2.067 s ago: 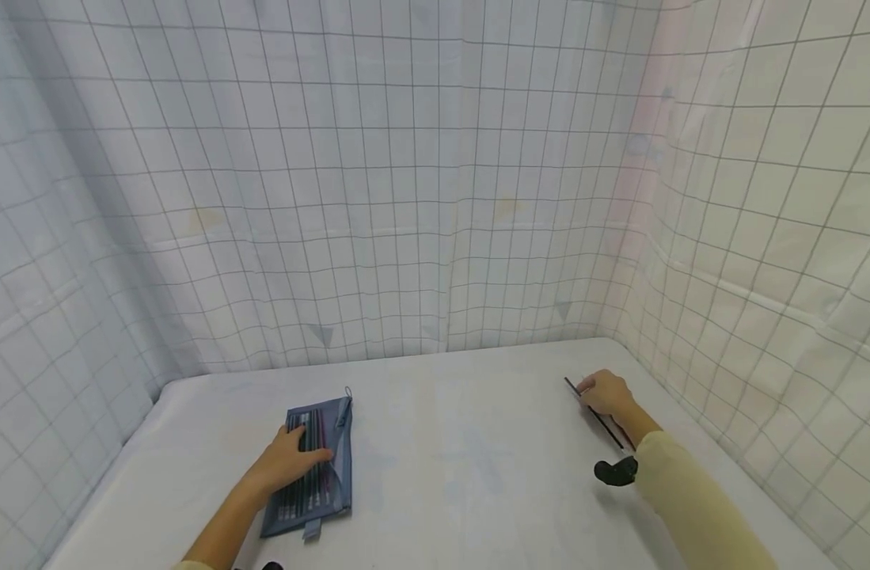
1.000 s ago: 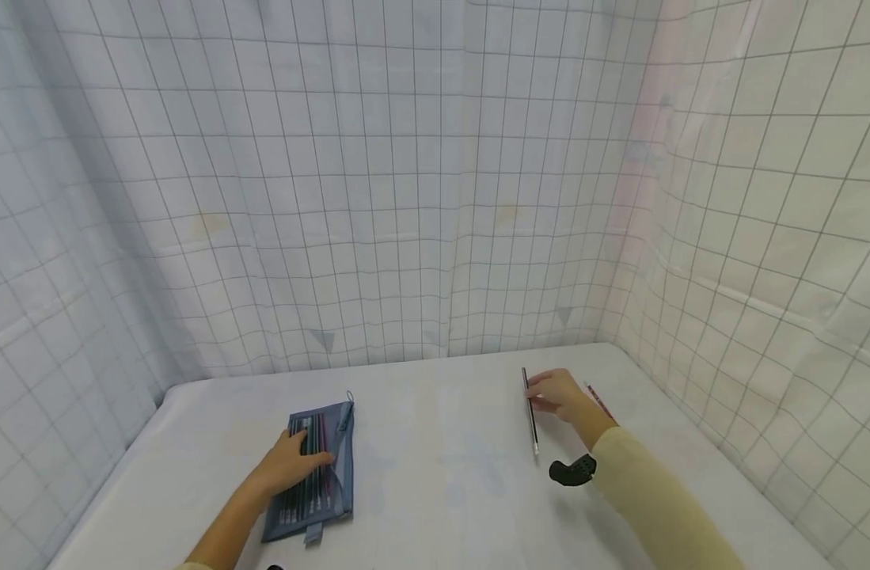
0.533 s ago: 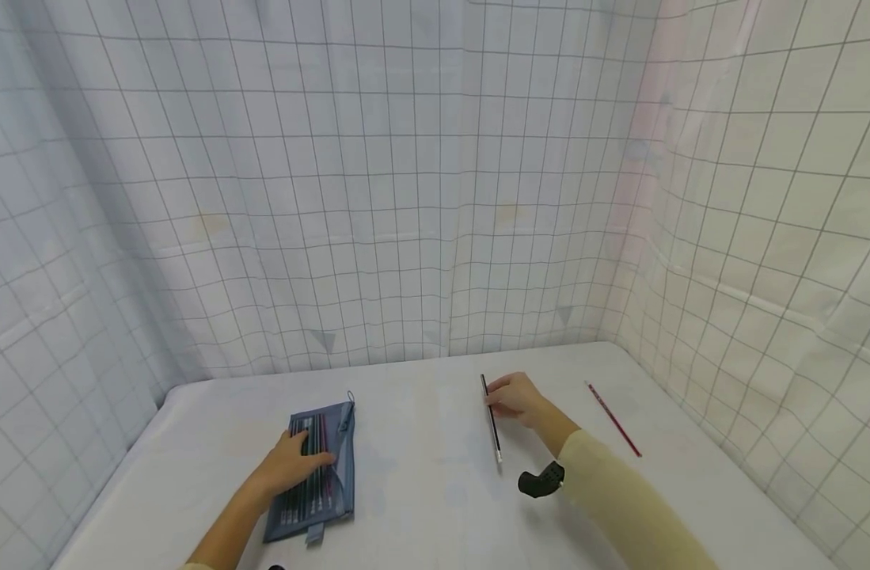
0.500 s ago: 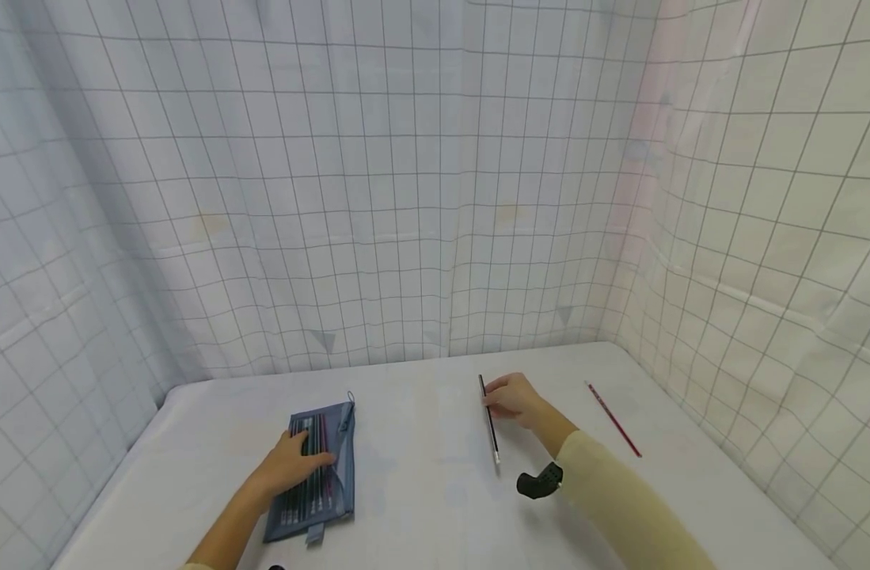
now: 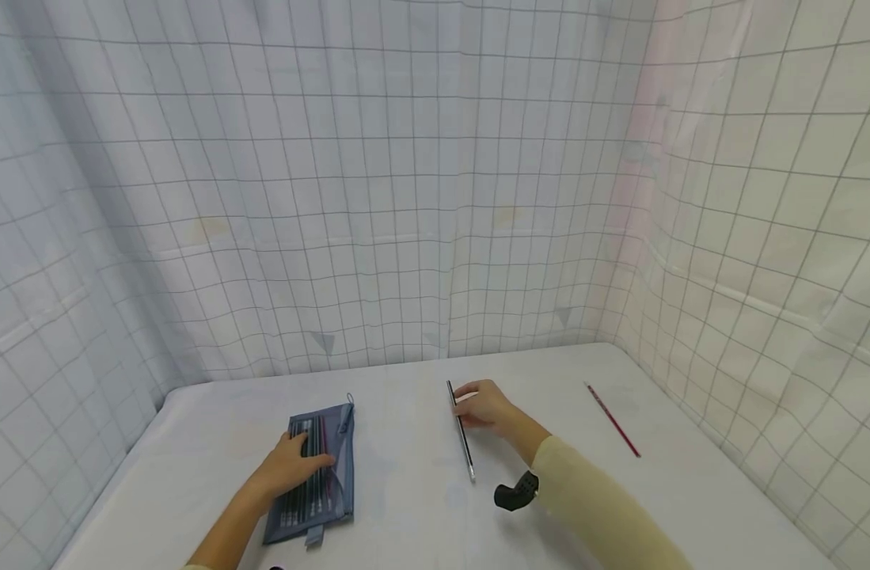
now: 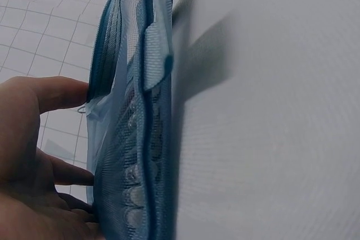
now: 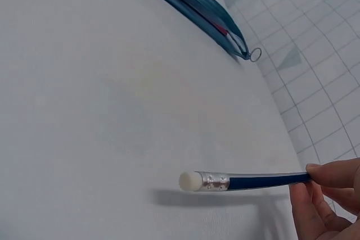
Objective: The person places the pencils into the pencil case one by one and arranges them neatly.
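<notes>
In the head view my right hand (image 5: 486,405) pinches a dark pencil (image 5: 466,450) between thumb and fingers over the middle of the table. Its white eraser (image 7: 190,181) points away from the fingers in the right wrist view, and the shadow lies below it. My left hand (image 5: 286,469) rests on a blue mesh pencil case (image 5: 345,499) at the left, thumb and fingers spread across its top. Along one side the case's zipper stands undone. Several pencils show through the mesh in rows, their ends (image 6: 134,196) visible in the left wrist view.
A red pencil (image 5: 613,419) lies alone on the white table (image 5: 406,522) at the right. Curtains with a grid pattern (image 5: 420,237) hang behind the table and on both sides. A metal ring (image 7: 256,55) hangs from the case's corner.
My right hand has carried the dark pencil leftwards from the table's right side to the middle, uncovering the red pencil. The left hand stays on the pencil case.
</notes>
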A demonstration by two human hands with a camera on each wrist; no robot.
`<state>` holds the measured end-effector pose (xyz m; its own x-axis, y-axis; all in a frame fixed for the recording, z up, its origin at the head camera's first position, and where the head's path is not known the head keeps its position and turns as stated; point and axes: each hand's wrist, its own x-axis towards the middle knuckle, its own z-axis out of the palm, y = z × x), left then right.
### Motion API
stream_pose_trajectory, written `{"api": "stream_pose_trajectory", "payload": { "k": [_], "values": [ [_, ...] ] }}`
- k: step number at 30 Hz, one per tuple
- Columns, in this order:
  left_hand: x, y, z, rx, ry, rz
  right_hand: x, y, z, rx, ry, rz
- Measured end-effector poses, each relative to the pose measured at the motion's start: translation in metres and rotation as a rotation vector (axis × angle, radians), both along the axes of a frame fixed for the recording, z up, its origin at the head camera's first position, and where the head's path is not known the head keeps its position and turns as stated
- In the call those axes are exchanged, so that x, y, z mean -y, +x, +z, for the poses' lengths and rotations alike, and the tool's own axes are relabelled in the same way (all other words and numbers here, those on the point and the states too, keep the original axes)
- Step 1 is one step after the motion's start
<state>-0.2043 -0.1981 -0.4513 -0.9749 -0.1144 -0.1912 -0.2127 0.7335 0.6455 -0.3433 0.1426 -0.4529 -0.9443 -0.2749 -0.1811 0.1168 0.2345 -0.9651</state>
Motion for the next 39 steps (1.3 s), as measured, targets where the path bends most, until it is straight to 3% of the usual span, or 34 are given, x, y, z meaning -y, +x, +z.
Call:
{"api": "stream_pose_trajectory", "payload": {
  "k": [17, 39],
  "values": [
    [-0.002, 0.0, 0.003, -0.011, -0.037, -0.012, 0.059, 0.021, 0.006, 0.02, -0.014, 0.098],
    [-0.001, 0.001, 0.003, -0.01, -0.05, -0.018, 0.106, 0.031, 0.002, 0.045, -0.017, 0.11]
  ]
}}
